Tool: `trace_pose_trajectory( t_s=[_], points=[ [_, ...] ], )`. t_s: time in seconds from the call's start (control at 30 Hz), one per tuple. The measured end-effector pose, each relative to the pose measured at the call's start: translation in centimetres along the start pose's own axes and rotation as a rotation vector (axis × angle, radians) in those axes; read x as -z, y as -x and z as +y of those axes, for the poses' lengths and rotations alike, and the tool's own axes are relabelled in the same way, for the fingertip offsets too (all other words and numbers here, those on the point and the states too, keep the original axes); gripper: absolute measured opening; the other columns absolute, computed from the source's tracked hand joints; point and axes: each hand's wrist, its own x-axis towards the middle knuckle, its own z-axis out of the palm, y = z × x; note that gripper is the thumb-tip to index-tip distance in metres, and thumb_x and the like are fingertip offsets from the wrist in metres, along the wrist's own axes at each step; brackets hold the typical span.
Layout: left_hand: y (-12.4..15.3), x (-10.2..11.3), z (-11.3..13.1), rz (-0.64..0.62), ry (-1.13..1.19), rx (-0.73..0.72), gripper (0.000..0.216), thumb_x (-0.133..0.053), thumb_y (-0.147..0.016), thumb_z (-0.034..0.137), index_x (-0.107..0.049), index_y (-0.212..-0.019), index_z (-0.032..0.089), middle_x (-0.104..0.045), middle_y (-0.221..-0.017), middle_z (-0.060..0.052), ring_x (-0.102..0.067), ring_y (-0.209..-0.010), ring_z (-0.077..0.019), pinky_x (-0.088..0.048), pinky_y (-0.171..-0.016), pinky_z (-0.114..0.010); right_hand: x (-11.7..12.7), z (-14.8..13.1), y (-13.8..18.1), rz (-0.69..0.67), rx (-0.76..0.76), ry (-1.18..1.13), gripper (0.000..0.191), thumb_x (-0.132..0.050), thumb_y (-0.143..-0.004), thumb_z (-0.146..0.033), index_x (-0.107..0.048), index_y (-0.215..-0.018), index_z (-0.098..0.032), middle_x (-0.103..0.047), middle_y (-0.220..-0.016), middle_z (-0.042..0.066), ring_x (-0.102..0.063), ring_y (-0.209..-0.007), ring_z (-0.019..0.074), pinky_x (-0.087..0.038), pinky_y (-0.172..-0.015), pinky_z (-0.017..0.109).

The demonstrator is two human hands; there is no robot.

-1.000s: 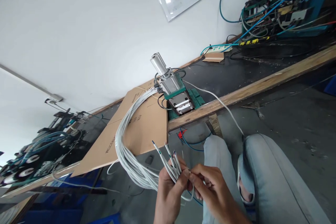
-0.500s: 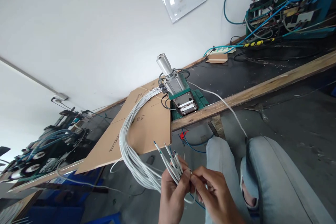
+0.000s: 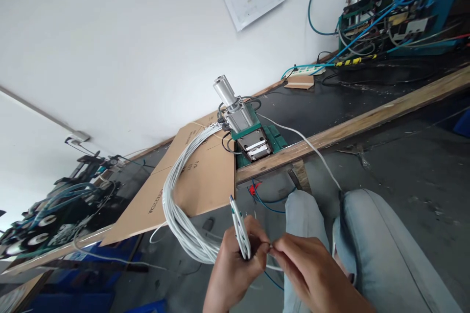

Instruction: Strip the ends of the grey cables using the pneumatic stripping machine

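Observation:
My left hand (image 3: 233, 266) is closed around the ends of several white cables (image 3: 240, 232), which stick up out of the fist with blue and green tips. Close beside it, my right hand (image 3: 306, 266) pinches at a thin cable end between the two hands; the piece itself is too small to make out fully. From the left hand, a thick loop of white cables (image 3: 174, 205) curves left and up over a cardboard sheet (image 3: 213, 188). Its far end lies beside a small green and silver pneumatic machine (image 3: 244, 129) on the bench.
The dark bench (image 3: 341, 102) has a wooden front edge (image 3: 352, 120). A power strip (image 3: 304, 71) lies by the wall, with tangled machinery (image 3: 389, 19) at far right and more machines (image 3: 55, 215) at left. A grey cable (image 3: 312, 144) hangs down toward my knees (image 3: 370, 215).
The cable ends in my left hand have drawn together into a tighter, more upright bunch. My left hand has turned and both hands remain close together, fingers meeting at a cable end.

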Motion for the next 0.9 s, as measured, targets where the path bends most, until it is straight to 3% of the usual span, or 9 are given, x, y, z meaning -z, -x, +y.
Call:
trace_pose_trajectory(
  t_s=[0.33, 0.53, 0.67, 0.8, 0.9],
  points=[
    [0.1, -0.4, -0.1, 0.062, 0.078, -0.086, 0.015, -0.062, -0.085, 0.013, -0.064, -0.071, 0.020, -0.059, -0.068, 0.001, -0.055, -0.064, -0.0146, -0.045, -0.062, -0.023, -0.5, 0.4, 0.5, -0.048, -0.070, -0.083, 0.046, -0.025, -0.114, -0.038, -0.048, -0.077, -0.024, -0.063, -0.064, -0.003, -0.065, -0.056, 0.0122, -0.045, -0.056, 0.023],
    [0.3, -0.7, -0.7, 0.103, 0.012, -0.104, 0.015, -0.058, -0.083, 0.010, -0.060, -0.072, 0.020, -0.056, -0.067, 0.002, -0.053, -0.062, -0.0144, -0.043, -0.061, -0.023, -0.9, 0.4, 0.3, 0.020, 0.015, 0.020, 0.046, -0.023, -0.115, -0.034, -0.046, -0.075, -0.024, -0.058, -0.060, -0.005, -0.060, -0.050, 0.0109, -0.041, -0.054, 0.024],
    [0.3, -0.6, -0.3, 0.040, -0.082, -0.095, 0.015, -0.057, -0.081, 0.010, -0.054, -0.070, 0.020, -0.054, -0.067, 0.002, -0.051, -0.061, -0.0139, -0.041, -0.059, -0.023, -0.3, 0.3, 0.3, -0.007, 0.085, 0.144, 0.046, -0.025, -0.114, -0.024, -0.050, -0.076, -0.023, -0.058, -0.062, -0.003, -0.061, -0.053, 0.0123, -0.041, -0.056, 0.027],
    [-0.2, -0.4, 0.3, -0.055, -0.212, -0.079, 0.018, -0.052, -0.070, 0.002, -0.050, -0.070, 0.021, -0.047, -0.062, 0.006, -0.041, -0.054, -0.0098, -0.033, -0.053, -0.020, 0.2, 0.4, 0.5, 0.055, 0.210, 0.194, 0.048, -0.022, -0.110, -0.011, -0.052, -0.074, -0.022, -0.056, -0.062, -0.002, -0.055, -0.051, 0.0139, -0.036, -0.052, 0.030],
    [-0.5, -0.4, 0.4, -0.075, -0.199, -0.082, 0.019, -0.052, -0.067, 0.001, -0.051, -0.070, 0.021, -0.044, -0.061, 0.007, -0.038, -0.052, -0.0089, -0.030, -0.052, -0.020, 0.0, 0.7, 0.7, 0.037, 0.209, 0.175, 0.047, -0.024, -0.109, -0.010, -0.054, -0.076, -0.022, -0.058, -0.063, -0.002, -0.056, -0.051, 0.0140, -0.036, -0.052, 0.030]
  ],
)
